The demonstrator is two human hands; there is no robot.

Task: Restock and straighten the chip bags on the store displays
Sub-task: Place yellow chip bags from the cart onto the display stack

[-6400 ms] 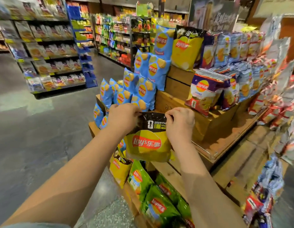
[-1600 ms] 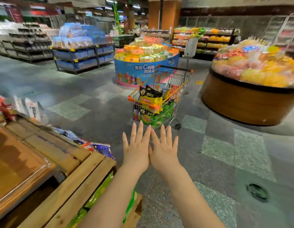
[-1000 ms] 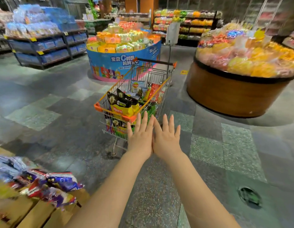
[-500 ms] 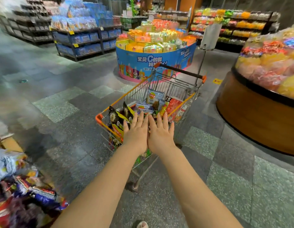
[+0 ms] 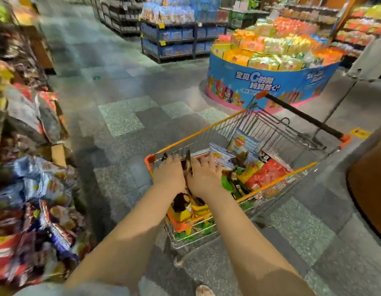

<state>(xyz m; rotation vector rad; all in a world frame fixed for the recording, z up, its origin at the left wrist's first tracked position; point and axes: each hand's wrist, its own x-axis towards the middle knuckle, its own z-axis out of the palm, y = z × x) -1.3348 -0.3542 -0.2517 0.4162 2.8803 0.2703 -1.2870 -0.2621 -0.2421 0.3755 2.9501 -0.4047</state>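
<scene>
L hand (image 5: 169, 175) & R hand (image 5: 204, 175) reached side by side into wire cart (image 5: 277, 180), fingers spread flat on either side of upright black-yellow chip bag (image 5: 188, 165), grip unclear, more chip bags (image 5: 264, 174) piled in cart, blurred display (image 5: 31, 189) at left.

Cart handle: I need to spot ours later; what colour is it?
Black, with orange end caps, on the cart handle; head view.

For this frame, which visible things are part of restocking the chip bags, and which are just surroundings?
Part of the job:
left hand and right hand, both on the black-and-yellow chip bags
shopping cart holding them
chip display at left

Just surroundings:
round blue promo display
blue shelving
brown round stand
</scene>
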